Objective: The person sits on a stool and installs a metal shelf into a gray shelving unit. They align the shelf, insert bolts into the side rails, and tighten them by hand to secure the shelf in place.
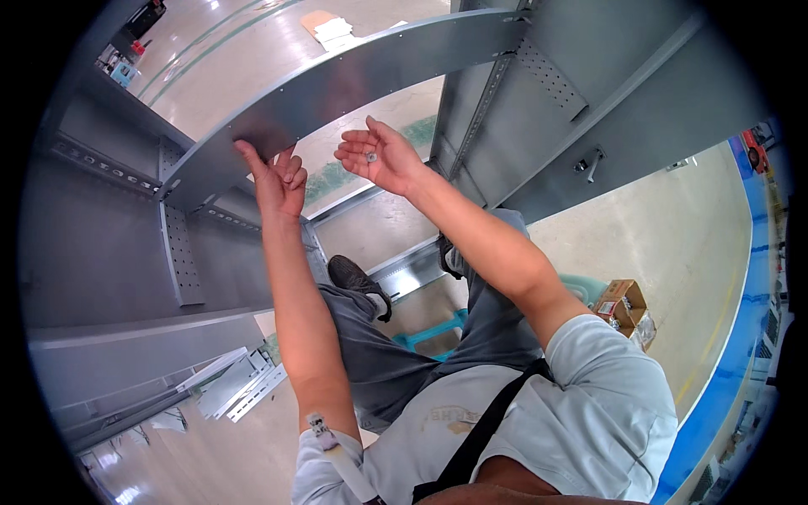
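A long grey metal crossbar spans the cabinet frame in front of me, bowed by the lens. My left hand is at its lower edge on the left, thumb against the face and other fingers curled under; some fingertips are hidden behind the metal. To the right, just below the same bar and apart from it, my right hand is turned palm up with fingers partly curled. A small metal fastener rests in it, too small to name exactly.
Grey cabinet side panels stand left and right, the right one with a handle. My legs straddle the lower frame rail. A turquoise stool, a cardboard box and loose metal strips are nearby.
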A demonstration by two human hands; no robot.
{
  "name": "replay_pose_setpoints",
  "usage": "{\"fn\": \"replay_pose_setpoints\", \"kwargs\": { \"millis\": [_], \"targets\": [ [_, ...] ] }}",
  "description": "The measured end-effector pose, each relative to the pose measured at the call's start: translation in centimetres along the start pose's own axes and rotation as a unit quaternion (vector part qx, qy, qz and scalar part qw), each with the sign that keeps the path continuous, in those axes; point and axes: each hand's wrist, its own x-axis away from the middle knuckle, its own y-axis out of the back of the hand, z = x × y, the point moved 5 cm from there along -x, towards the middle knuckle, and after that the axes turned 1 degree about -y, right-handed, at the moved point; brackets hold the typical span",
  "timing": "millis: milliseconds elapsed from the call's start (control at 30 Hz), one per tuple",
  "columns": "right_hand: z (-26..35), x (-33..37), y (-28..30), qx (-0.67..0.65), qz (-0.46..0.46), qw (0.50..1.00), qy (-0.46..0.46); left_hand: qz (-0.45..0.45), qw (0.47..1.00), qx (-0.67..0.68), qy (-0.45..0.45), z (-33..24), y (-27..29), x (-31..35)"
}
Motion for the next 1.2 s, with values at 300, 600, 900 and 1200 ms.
{"fn": "replay_pose_setpoints", "kwargs": {
  "millis": [300,600,900,1200],
  "targets": [
    [-0.9,1.5,-3.2,-0.047,0.024,0.999,-0.002,-0.064,0.899,-0.420,-0.105,1.3,1.5,0.9],
    [-0.9,2.3,-1.7,0.014,0.044,0.998,0.043,0.137,0.759,-0.601,-0.212,6.4,-4.6,4.3],
    [0.5,4.2,-2.4,0.034,0.059,0.996,0.065,0.149,0.672,-0.667,-0.286,6.6,-7.4,5.4],
    [1.8,5.8,-2.2,0.089,0.060,0.991,0.078,0.104,0.832,-0.520,-0.165,7.8,-6.1,3.5]
  ]
}}
